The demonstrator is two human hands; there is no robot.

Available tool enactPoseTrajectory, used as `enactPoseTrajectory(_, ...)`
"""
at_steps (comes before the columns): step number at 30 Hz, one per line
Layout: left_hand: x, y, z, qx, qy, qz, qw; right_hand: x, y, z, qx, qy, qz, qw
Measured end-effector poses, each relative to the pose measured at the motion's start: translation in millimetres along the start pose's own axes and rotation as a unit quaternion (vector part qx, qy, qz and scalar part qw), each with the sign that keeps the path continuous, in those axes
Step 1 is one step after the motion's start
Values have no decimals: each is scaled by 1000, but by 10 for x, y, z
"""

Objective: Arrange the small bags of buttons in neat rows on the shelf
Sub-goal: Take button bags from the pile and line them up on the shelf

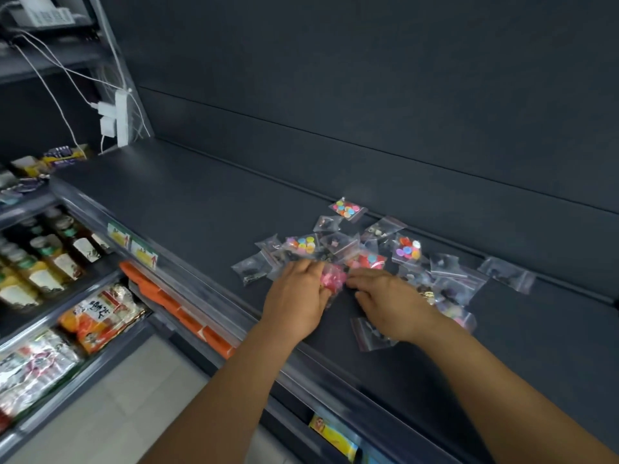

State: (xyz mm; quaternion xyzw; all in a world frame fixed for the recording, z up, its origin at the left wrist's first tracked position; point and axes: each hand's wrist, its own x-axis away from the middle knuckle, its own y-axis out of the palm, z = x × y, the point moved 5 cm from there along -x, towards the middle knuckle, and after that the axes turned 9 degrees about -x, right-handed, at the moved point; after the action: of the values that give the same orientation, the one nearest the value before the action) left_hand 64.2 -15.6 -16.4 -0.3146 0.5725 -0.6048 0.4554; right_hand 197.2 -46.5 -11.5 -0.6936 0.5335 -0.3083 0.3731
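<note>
Several small clear bags of buttons lie in a loose heap on the dark shelf (pixel 201 209). A bag of bright mixed buttons (pixel 347 209) sits farthest back. Another with dark buttons (pixel 250 267) is at the left edge of the heap, and one more dark bag (pixel 509 274) lies far right. My left hand (pixel 296 298) holds a bag of pink buttons (pixel 333 279), fingers curled over it. My right hand (pixel 390 301) reaches to the same bag, fingertips touching its right edge; its palm covers other bags. A bag (pixel 370 334) lies partly under my right wrist.
The shelf's front lip carries price tags (pixel 134 244). Lower shelves at the left hold bottles (pixel 50 262) and packaged food (pixel 100 316). A white power strip (pixel 121 117) with cables hangs at the shelf's back left corner. The dark back panel rises behind the heap.
</note>
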Motion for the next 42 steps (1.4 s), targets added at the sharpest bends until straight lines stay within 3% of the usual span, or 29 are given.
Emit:
enactPoseTrajectory(3,-35,-19,-67,21,7,11,1000,30,-81,-29,-52,21,64,996)
enactPoseTrajectory(7,-40,-47,-123,59,25,27,998,82,-201,39,-42,147,183,971)
enactPoseTrajectory(10,-50,-77,-162,77,38,31,996,74,-143,37,1,222,165,961)
enactPoseTrajectory(14,-61,-125,-241,121,33,34,992,24,-62,-73,16,256,150,955)
enactPoseTrajectory(19,-76,-168,-332,227,24,8,974,-15,-72,-134,25,247,172,953)
enactPoseTrajectory(23,-103,-245,-362,233,46,10,971,-98,-28,-69,51,266,176,946)
enactPoseTrajectory(29,-209,-273,-411,237,44,-50,969,-79,-3,-98,16,219,143,965)
enactPoseTrajectory(32,-283,-302,-406,277,45,-59,958,-14,-114,-133,-90,231,185,951)
enactPoseTrajectory(35,-318,-288,-352,316,53,-79,944,-39,-146,-294,-214,178,176,944)
enactPoseTrajectory(39,-392,-268,-297,367,20,-60,928,-66,-84,-273,-248,203,167,932)
enactPoseTrajectory(42,-400,-230,-270,463,-57,-76,881,-21,-106,-207,-318,235,227,890)
